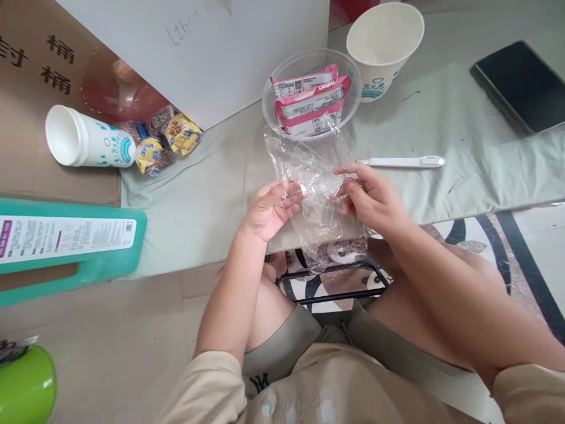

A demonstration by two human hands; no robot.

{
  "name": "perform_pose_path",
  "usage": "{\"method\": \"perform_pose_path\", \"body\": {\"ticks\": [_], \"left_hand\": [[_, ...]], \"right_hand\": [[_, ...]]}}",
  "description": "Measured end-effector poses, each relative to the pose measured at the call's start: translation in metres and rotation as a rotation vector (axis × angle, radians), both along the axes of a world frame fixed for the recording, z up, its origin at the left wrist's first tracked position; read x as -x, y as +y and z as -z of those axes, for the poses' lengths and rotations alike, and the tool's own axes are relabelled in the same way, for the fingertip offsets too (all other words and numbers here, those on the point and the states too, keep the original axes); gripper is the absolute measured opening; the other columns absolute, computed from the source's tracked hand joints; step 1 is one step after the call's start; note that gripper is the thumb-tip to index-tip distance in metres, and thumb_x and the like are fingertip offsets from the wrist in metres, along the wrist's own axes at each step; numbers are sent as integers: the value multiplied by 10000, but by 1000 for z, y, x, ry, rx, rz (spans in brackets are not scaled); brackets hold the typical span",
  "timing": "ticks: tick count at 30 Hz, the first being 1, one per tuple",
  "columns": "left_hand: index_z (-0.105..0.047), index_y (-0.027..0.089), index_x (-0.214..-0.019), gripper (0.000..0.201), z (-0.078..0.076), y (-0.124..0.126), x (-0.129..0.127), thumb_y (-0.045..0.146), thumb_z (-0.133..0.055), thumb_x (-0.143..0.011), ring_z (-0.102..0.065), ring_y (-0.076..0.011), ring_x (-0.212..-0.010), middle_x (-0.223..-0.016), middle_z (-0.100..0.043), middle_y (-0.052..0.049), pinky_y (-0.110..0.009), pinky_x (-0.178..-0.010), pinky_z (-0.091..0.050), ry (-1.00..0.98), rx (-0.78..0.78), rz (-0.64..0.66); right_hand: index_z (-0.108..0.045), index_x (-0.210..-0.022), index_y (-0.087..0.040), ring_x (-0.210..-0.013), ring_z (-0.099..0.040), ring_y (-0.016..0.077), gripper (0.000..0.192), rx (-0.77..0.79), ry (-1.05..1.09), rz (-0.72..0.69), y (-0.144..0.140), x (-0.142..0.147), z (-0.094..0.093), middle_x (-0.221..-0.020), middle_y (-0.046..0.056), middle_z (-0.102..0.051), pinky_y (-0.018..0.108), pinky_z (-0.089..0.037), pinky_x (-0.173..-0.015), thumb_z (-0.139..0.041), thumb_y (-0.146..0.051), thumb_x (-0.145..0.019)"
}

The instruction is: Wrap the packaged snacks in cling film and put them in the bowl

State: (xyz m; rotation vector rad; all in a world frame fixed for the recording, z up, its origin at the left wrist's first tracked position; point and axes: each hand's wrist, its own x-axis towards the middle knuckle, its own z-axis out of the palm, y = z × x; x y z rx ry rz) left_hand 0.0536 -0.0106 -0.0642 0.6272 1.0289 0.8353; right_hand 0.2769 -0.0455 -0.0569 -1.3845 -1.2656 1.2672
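A thin, crinkled clear plastic bag (315,194) hangs between my hands, its lower end drooping past the table edge. My left hand (274,207) holds its left side, palm turned up and fingers curled. On the other side, my right hand (371,197) grips it between thumb and fingers, the index finger stretched out. Just beyond the bag stands a clear round plastic bowl (269,97) with pink-and-white snack packets (311,109) in it. The bag's far end overlaps the bowl's near side. A white slim-handled tool (408,162) lies right of my right hand.
A paper tub (384,44) and a black phone (523,85) are at the back right. On the left are stacked paper cups (88,136), yellow snack packets (180,135) and a teal jug (110,253). A white box (247,53) stands behind the cloth-covered table (198,206).
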Motion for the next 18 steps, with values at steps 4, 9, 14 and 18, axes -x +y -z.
{"method": "perform_pose_path", "body": {"ticks": [4, 9, 14, 18], "left_hand": [[-665, 244, -905, 379, -4, -1, -5, 355, -921, -647, -761, -137, -883, -949, -785, 15, -187, -621, -550, 70, -281, -140], [-681, 236, -1050, 560, -8, -1, -7, 565, -890, -648, -780, -203, -968, -1134, -796, -65, -273, -755, -625, 28, -264, 3], [-701, 199, -1061, 366, -3, 1, -9, 391, -801, -766, -748, -150, -665, -818, -793, -46, -237, -578, -579, 195, -214, 225], [-688, 230, -973, 172, 2, 5, -7, 322, -692, -828, -697, -125, -528, -663, -732, 14, -225, -486, -533, 271, -250, 143]], "right_hand": [[-677, -1141, -234, -460, -601, 111, 204, 38, -6, -15, 0, -1, 1, -700, -21, -707, 269, -476, -489, -594, -322, -977], [-690, -1142, -242, -472, -622, 117, 211, 50, 22, -8, 2, -1, 3, -703, -15, -715, 260, -488, -462, -613, -363, -987], [-695, -1189, -245, -466, -613, 99, 242, 40, 40, 19, 1, -2, 3, -725, -15, -726, 241, -500, -460, -591, -366, -1007], [-694, -1187, -257, -488, -632, 111, 252, 40, 47, 0, 1, -5, 4, -747, -2, -736, 261, -534, -496, -591, -403, -1010]]}}
